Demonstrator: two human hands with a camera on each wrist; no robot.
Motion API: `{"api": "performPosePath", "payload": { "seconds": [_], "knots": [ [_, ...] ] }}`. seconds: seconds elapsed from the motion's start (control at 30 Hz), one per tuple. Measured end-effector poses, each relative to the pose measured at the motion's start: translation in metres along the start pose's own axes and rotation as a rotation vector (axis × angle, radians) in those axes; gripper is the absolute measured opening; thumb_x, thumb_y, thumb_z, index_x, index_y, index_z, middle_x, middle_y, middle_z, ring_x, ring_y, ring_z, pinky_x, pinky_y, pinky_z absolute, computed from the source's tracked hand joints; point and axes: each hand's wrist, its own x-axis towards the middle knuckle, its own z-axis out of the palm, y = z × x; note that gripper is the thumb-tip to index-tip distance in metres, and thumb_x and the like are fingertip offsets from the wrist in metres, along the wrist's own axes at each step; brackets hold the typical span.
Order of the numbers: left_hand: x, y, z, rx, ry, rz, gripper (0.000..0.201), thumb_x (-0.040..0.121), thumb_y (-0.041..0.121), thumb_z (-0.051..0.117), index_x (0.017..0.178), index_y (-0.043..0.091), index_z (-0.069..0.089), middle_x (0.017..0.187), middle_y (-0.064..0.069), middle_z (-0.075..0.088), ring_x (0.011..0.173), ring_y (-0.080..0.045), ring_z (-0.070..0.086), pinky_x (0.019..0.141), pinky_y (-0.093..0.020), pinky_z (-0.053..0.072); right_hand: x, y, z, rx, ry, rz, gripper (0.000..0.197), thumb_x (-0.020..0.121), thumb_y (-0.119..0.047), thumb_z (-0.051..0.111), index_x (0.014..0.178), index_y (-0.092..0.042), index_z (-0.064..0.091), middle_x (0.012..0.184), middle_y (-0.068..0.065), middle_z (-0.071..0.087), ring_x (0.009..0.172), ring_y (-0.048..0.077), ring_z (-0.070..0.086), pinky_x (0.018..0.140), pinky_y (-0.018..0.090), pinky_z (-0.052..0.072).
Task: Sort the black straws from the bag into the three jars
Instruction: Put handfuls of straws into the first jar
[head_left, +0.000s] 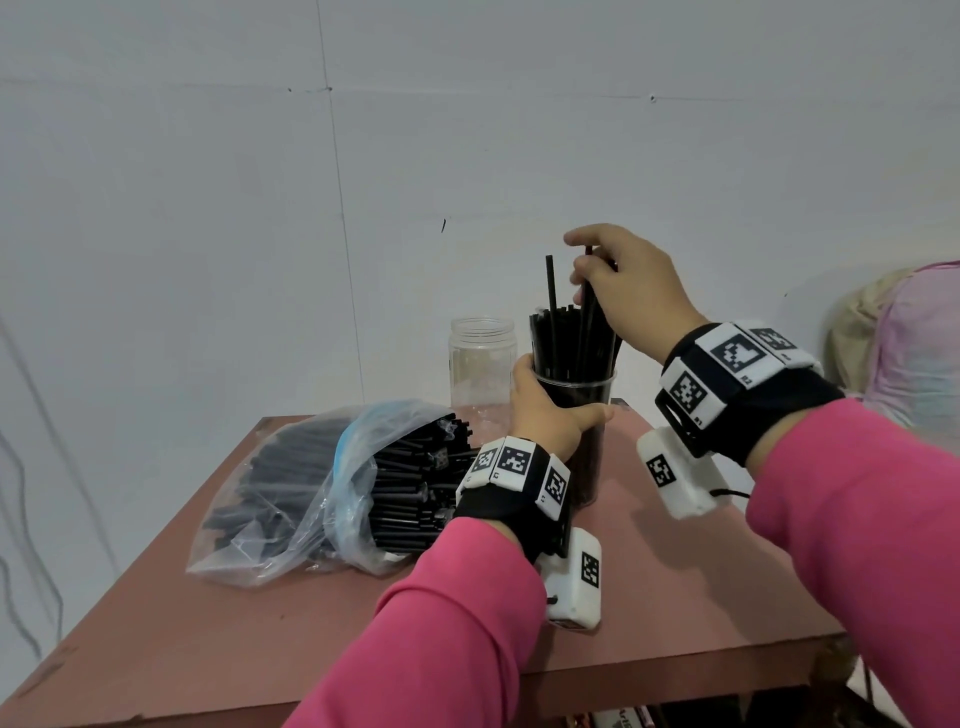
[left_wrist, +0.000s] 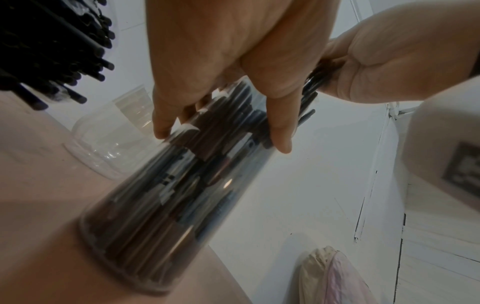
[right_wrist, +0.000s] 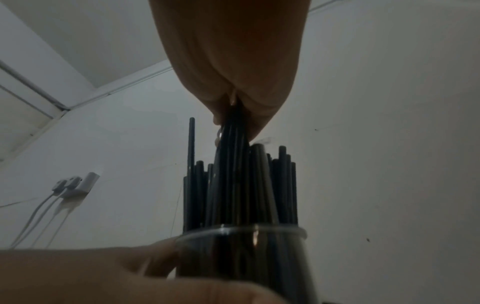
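On table (head_left: 675, 597): left hand (head_left: 545, 415) wrapped round full jar (head_left: 587, 447); right hand (head_left: 631, 291) pinching straws (head_left: 589, 312). Bag (head_left: 291, 499), empty jar (head_left: 480, 364) clear from head only; wall cables (right_wrist: 52, 201) from right wrist only.

I read this as a plain home room: bare white wall (head_left: 467, 130), worn reddish table (head_left: 260, 623), chargers (right_wrist: 75, 185) plugged in, cloth bundle (head_left: 909, 332).

Jar (head_left: 574, 415) — clear glossy plastic, reflections on its wall. Straws (head_left: 563, 343) inside it, smooth black plastic. Bag (head_left: 291, 499) left of jar — thin crinkled transparent film. Table (head_left: 649, 587): matt reddish-brown, scuffed edges.
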Motion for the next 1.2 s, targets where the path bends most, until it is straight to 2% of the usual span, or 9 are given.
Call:
{"api": "performPosePath", "payload": {
  "seconds": [0.2,0.3,0.43,0.57,0.67,0.8,0.97,1.1,1.2],
  "knots": [
    [0.001,0.000,0.000,0.008,0.007,0.013,0.083,0.062,0.009,0.087,0.127,0.021,0.036,0.123,-0.004,0.054,0.112,-0.022,0.055,0.096,-0.037,0.046,-0.014,0.013,0.003,-0.534,-0.118,-0.131,0.034,0.100,-0.031,0.042,0.099,-0.017,0.073,0.119,-0.003,0.065,0.117,0.019,0.053,0.104,0.040,0.035],
    [0.001,-0.001,0.000,0.010,0.008,0.020,0.082,0.062,0.010,0.087,0.125,0.023,0.036,0.123,-0.003,0.054,0.113,-0.022,0.055,0.099,-0.039,0.046,-0.019,0.013,-0.002,-0.173,-0.153,0.019,0.047,0.102,-0.045,0.032,0.125,-0.018,0.063,0.133,0.000,0.059,0.126,0.016,0.050,0.107,0.031,0.036],
    [0.000,-0.001,0.000,-0.008,0.002,0.016,0.088,0.063,0.009,0.087,0.133,0.019,0.034,0.126,-0.003,0.053,0.114,-0.020,0.053,0.096,-0.032,0.043,-0.021,0.005,-0.005,0.004,-0.078,-0.132,0.051,0.103,-0.044,0.029,0.151,-0.026,0.028,0.155,-0.011,0.030,0.141,0.000,0.025,0.107,0.006,0.016],
    [0.001,0.000,0.000,-0.005,0.004,0.008,0.083,0.063,0.009,0.086,0.128,0.022,0.035,0.124,-0.003,0.054,0.112,-0.021,0.055,0.097,-0.036,0.045,-0.025,0.000,-0.006,-0.201,-0.263,-0.170,0.037,0.101,-0.037,0.045,0.133,-0.025,0.057,0.131,-0.008,0.059,0.124,0.006,0.051,0.106,0.021,0.037],
    [0.001,-0.001,0.000,-0.013,0.001,0.005,0.083,0.063,0.009,0.086,0.128,0.021,0.035,0.123,-0.003,0.055,0.112,-0.022,0.055,0.097,-0.039,0.046,-0.027,-0.002,-0.007,-0.248,-0.154,-0.162,0.021,0.095,-0.031,0.056,0.100,-0.020,0.074,0.101,-0.008,0.069,0.103,0.010,0.060,0.095,0.025,0.042],
    [0.003,-0.003,0.000,-0.023,0.000,0.013,0.082,0.060,0.009,0.087,0.124,0.023,0.036,0.122,-0.005,0.054,0.111,-0.022,0.056,0.096,-0.040,0.048,-0.033,0.000,-0.010,-0.415,-0.273,-0.129,0.029,0.100,-0.032,0.048,0.120,-0.024,0.068,0.142,0.000,0.051,0.136,0.014,0.039,0.112,0.026,0.018],
    [0.002,-0.004,0.000,-0.013,0.001,0.027,0.082,0.062,0.009,0.087,0.125,0.021,0.036,0.122,-0.004,0.055,0.110,-0.021,0.056,0.092,-0.034,0.046,-0.034,0.011,-0.006,-0.222,-0.091,-0.129,0.031,0.099,-0.019,0.049,0.128,-0.019,0.062,0.138,-0.006,0.054,0.132,0.006,0.042,0.106,0.015,0.027],
    [0.002,-0.003,0.001,-0.013,0.002,0.032,0.084,0.062,0.008,0.087,0.126,0.021,0.035,0.122,-0.005,0.054,0.111,-0.022,0.056,0.092,-0.034,0.047,-0.036,0.017,-0.006,-0.208,-0.195,-0.065,0.031,0.099,-0.016,0.049,0.125,-0.024,0.064,0.129,-0.011,0.059,0.130,0.008,0.046,0.107,0.019,0.031],
    [0.001,-0.004,0.001,-0.018,-0.002,0.022,0.084,0.058,0.013,0.088,0.123,0.026,0.035,0.121,-0.003,0.056,0.110,-0.021,0.057,0.094,-0.037,0.049,-0.041,0.022,-0.007,-0.454,-0.237,-0.130,0.037,0.102,-0.031,0.042,0.136,-0.025,0.053,0.139,-0.009,0.051,0.141,0.004,0.026,0.119,0.033,0.005]
  ]
}}
